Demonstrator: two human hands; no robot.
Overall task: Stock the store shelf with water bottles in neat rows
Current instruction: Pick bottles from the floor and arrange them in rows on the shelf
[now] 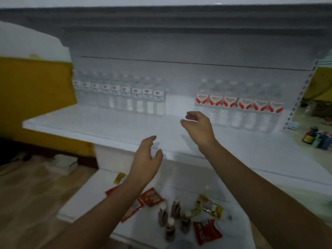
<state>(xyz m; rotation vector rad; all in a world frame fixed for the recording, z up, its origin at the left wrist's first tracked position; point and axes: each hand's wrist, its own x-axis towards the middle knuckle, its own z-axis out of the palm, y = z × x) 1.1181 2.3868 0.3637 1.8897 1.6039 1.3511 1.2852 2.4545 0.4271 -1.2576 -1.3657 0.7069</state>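
Lower shelf [93, 193]: white, under the top one, with small things lying on it.
Brown bottles [175, 217]: five little ones with pale caps, standing close together on the lower shelf.
Red packets [207, 231]: a few flat ones around the brown bottles.
Gold packets [209, 207]: shiny, just right of the brown bottles.
Yellow packet [119, 177]: small, near the back left.
Floor [36, 194]: brown wood.
Yellow wall [34, 97]: on the left.
Jars [316, 138]: a dark bunch on the floor, far right.
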